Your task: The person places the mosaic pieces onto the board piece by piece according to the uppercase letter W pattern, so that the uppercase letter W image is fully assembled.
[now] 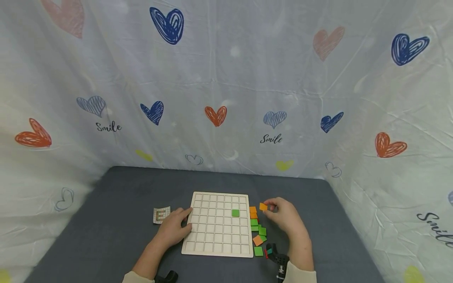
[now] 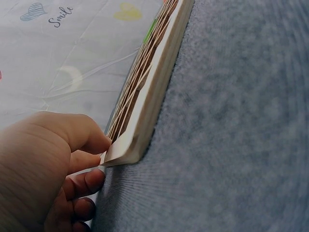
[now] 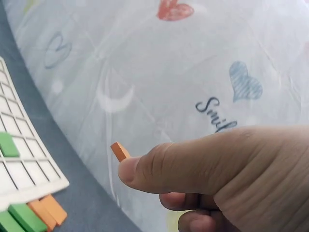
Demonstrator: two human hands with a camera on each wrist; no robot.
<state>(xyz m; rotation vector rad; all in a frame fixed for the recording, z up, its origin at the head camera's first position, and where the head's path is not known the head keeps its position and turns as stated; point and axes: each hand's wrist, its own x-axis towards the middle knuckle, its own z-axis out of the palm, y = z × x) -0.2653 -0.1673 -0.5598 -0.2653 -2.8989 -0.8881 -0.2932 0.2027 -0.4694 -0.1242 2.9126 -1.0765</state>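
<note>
A pale wooden grid board (image 1: pixel 217 254) lies on the dark table, with one green square tile (image 1: pixel 235 213) in a cell towards its upper right. My left hand (image 1: pixel 173 228) holds the board's left edge; in the left wrist view its fingertips (image 2: pixel 105 145) pinch the rim near a corner. Just beyond the board's right side, my right hand (image 1: pixel 286 215) pinches an orange square tile (image 1: pixel 263 206) between thumb and fingers, raised off the table. Only a slim end of that orange tile (image 3: pixel 119 151) shows past the thumb in the right wrist view.
Loose orange tiles (image 1: pixel 253 210) and green tiles (image 1: pixel 258 251) lie along the board's right side, with a bit of red (image 1: pixel 266 254) near the right wrist camera (image 1: pixel 277 257). Left of the board lies a small printed card (image 1: pixel 161 214). A heart-patterned curtain (image 1: pixel 233 78) hangs behind the table.
</note>
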